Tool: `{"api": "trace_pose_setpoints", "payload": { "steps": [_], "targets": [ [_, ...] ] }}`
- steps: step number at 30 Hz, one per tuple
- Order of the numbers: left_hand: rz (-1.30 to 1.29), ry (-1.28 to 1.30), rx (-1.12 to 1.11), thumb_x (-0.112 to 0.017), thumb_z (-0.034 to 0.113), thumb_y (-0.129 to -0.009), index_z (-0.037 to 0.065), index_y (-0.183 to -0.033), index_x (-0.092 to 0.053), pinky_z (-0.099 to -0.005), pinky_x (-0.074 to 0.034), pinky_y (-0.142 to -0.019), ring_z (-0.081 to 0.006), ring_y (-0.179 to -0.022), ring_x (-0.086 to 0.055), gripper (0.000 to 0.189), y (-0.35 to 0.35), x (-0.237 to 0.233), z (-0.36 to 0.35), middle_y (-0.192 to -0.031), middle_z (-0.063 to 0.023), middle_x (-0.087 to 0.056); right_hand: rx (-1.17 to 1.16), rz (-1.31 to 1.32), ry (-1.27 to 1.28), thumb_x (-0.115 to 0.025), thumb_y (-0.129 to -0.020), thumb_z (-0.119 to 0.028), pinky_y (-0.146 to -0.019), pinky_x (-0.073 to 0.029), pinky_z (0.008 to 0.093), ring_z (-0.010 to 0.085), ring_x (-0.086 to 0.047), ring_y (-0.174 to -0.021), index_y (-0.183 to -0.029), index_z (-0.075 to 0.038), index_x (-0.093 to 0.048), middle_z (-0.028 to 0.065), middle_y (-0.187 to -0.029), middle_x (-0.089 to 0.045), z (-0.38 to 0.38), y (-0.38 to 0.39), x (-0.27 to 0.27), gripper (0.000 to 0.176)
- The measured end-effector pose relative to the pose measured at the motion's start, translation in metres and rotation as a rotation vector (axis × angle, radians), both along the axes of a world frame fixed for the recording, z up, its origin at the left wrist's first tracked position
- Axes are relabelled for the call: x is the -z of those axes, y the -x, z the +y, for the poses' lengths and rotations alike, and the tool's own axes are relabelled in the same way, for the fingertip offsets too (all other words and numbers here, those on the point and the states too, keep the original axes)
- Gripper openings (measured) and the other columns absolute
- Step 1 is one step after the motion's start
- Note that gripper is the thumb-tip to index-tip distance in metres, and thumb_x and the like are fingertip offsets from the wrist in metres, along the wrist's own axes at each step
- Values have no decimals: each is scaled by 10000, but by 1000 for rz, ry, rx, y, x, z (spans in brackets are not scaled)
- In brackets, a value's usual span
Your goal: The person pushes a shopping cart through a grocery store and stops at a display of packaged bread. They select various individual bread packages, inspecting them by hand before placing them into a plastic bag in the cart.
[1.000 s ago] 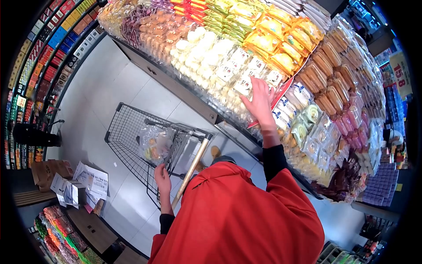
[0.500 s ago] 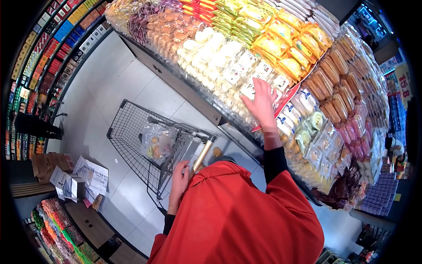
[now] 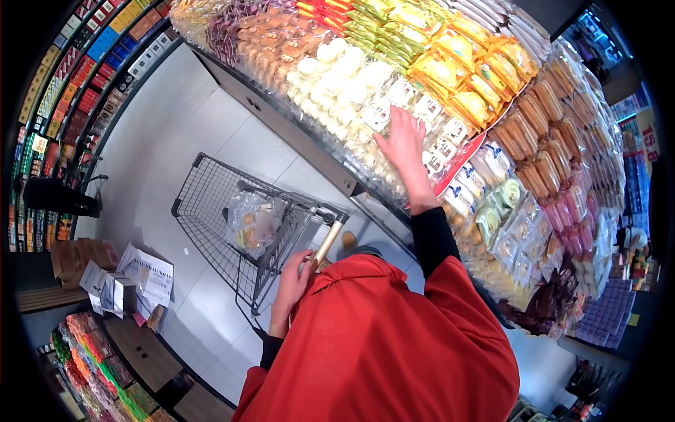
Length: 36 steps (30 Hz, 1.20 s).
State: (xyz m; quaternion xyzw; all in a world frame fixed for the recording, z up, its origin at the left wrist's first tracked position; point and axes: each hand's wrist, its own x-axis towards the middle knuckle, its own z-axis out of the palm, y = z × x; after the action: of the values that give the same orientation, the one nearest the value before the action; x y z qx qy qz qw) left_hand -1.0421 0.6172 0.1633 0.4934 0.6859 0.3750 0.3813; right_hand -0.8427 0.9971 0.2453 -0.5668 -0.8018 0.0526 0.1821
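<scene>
My right hand [image 3: 406, 144] reaches over the display, its fingers apart and on or just above white packages with dark print [image 3: 441, 152]; nothing is gripped in it. Orange-yellow packets [image 3: 464, 67] lie just beyond the fingertips, and a red divider strip [image 3: 458, 167] runs beside the wrist. Lower left, my left hand [image 3: 293, 283] is wrapped round the end of the pale handle [image 3: 327, 243] of a wire shopping cart [image 3: 214, 200]. In the cart lies a clear plastic bag [image 3: 249, 225] with some light and yellowish items inside.
Brown packaged goods [image 3: 545, 141] and pink ones [image 3: 568, 214] fill the display's right part. Shelves of boxes [image 3: 88, 70] curve along the left. Cardboard and paper [image 3: 144, 274] lie at the lower left, above bagged goods [image 3: 95, 359]. Grey floor tiles [image 3: 246, 148] show around the cart.
My right hand has shifted left and slightly up over the white packages, with its wrist off the red strip. My left hand has moved slightly up and right along the cart handle.
</scene>
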Motion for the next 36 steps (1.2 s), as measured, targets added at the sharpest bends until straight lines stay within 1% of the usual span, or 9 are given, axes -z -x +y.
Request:
{"api": "trace_pose_setpoints", "payload": {
  "steps": [10,12,17,20,24,28,30,33,36],
  "targets": [
    [-44,27,-36,-571,39,-1017,2,-1323,-623,-372,-529,-969,-317,-1117,-684,313,-5,-16,1,-1256,-184,-667,-31,98,-101,-836,-827,-325,-1221,-263,532,307,-462,-1408,-1507,-38,-478,144,-1437,-559,-5,-2,0,820],
    [-27,47,-46,-575,45,-1017,3,-1325,-623,-373,-530,-968,-316,-1116,-685,314,-4,-12,-5,-1262,-183,-667,-52,164,-142,-833,-835,-323,-1219,-275,531,340,-464,-1413,-1501,-33,-484,175,-1471,-538,-19,-13,-16,806],
    [-84,69,-108,-580,62,-1022,2,-1334,-617,-384,-533,-959,-326,-1092,-685,320,-3,-8,-7,-1275,-181,-663,30,107,-50,-855,-824,-328,-1257,-215,553,317,-380,-1481,-1538,-57,-452,144,-1550,-458,-55,-51,-17,864],
    [45,64,-22,-578,65,-1025,0,-1335,-614,-386,-533,-948,-325,-1078,-686,319,-2,-8,-10,-1251,-187,-664,30,103,2,-867,-804,-300,-1263,-204,553,324,-354,-1497,-1556,-73,-431,140,-1572,-428,-70,-73,-16,898],
    [42,54,20,-577,70,-1030,7,-1331,-617,-389,-535,-939,-324,-1067,-688,310,-7,-12,-6,-1218,-195,-667,63,159,-45,-874,-774,-238,-1255,-203,540,332,-372,-1475,-1552,-77,-445,144,-1547,-448,-79,-97,-19,903],
    [41,95,86,-578,72,-1038,23,-1338,-618,-383,-546,-910,-314,-1058,-692,307,-8,-16,2,-1195,-184,-671,65,92,12,-878,-767,-294,-1247,-210,546,336,-386,-1458,-1547,-69,-450,148,-1530,-463,-75,-111,-14,917],
    [35,113,103,-577,71,-1040,28,-1341,-618,-380,-550,-900,-310,-1057,-693,306,-8,-17,4,-1195,-177,-674,36,85,48,-835,-831,-381,-1239,-249,504,373,-404,-1447,-1548,-30,-436,205,-1539,-455,-76,-107,-22,893],
    [26,87,101,-573,64,-1041,33,-1349,-614,-376,-552,-885,-300,-1053,-692,312,-8,-18,6,-1201,-164,-673,19,168,17,-844,-821,-358,-1245,-211,551,353,-373,-1469,-1545,-45,-441,168,-1555,-441,-72,-93,-9,885],
    [35,103,122,-571,61,-1040,34,-1352,-612,-370,-548,-880,-297,-1051,-688,316,-7,-17,7,-1210,-157,-671,56,143,-14,-826,-846,-367,-1244,-214,554,353,-368,-1474,-1547,-39,-435,175,-1567,-429,-66,-79,-5,868]
  ]
}}
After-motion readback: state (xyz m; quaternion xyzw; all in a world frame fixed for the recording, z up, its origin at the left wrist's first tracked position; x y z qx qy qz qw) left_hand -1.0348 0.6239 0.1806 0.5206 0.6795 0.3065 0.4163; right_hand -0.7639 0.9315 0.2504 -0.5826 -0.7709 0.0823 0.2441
